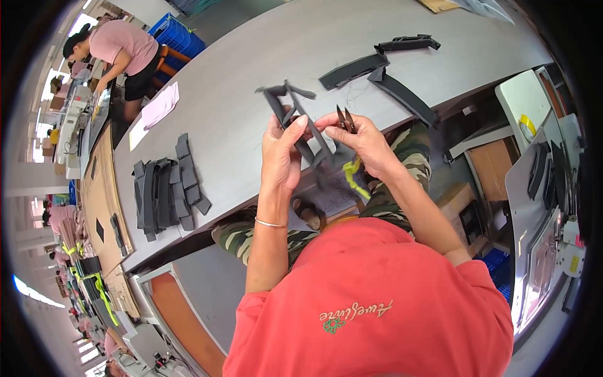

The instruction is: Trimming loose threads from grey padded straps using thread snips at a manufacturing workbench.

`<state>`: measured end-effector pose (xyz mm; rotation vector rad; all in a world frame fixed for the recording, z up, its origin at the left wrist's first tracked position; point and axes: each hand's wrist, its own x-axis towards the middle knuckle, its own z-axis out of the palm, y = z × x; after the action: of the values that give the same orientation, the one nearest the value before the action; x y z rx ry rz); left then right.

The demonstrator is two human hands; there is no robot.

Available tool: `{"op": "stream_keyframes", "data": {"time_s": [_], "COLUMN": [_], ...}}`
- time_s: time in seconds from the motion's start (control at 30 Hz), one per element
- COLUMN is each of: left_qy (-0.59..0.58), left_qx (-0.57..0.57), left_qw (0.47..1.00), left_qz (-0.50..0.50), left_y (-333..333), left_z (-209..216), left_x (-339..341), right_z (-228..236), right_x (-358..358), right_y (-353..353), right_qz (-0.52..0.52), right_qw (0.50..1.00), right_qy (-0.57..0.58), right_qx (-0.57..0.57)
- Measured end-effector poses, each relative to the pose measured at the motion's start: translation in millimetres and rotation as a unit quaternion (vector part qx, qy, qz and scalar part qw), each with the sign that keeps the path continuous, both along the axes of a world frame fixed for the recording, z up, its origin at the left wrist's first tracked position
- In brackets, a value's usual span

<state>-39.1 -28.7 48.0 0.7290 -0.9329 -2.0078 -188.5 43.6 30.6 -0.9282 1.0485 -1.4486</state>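
Observation:
My left hand [281,151] is closed on a black fabric strip [320,139], which is folded into a loop with loose ends sticking up; its far end is blurred. Close beside it, my right hand [367,143] holds a pair of dark thread snips [345,120], their pointed blades facing away from me. The thumb and fingertips of that hand meet near the edge of the strip. A bright yellow-green ribbon [355,180] dangles below the right hand; what it is fastened to is hidden. Both hands are over the near edge of the grey table [235,107].
A stack of black fabric strips [164,191] lies on the table at left. Several more strips [405,97] lie beyond my right hand, near loose threads. Pink and white paper sheets [157,110] rest at far left. Another person [122,50] bends over a sewing machine [78,103] there.

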Motion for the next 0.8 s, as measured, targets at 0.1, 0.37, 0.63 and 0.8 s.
{"op": "stream_keyframes", "data": {"time_s": [0.1, 0.37, 0.63, 0.8], "left_qy": [-0.036, -0.106, -0.098, -0.075], "left_qx": [-0.054, -0.069, -0.06, -0.084], "left_qw": [0.993, 0.984, 0.985, 0.988], "left_qz": [0.103, 0.125, 0.125, 0.107], "left_y": [-0.6, 0.3, -1.3, 5.1], "left_z": [-7.1, 2.0, 1.2, -3.4], "left_x": [7.9, 8.9, 15.7, 10.4], "right_z": [13.2, 9.1, 8.9, 1.8], "right_x": [3.9, 20.3, 10.8, 18.2], "right_y": [5.8, 5.8, 4.8, 4.3], "right_qz": [-0.001, -0.152, -0.121, -0.112], "right_qw": [0.999, 0.868, 0.96, 0.932], "right_qy": [0.045, 0.462, 0.252, 0.343], "right_qx": [0.017, -0.104, 0.026, -0.026]}}
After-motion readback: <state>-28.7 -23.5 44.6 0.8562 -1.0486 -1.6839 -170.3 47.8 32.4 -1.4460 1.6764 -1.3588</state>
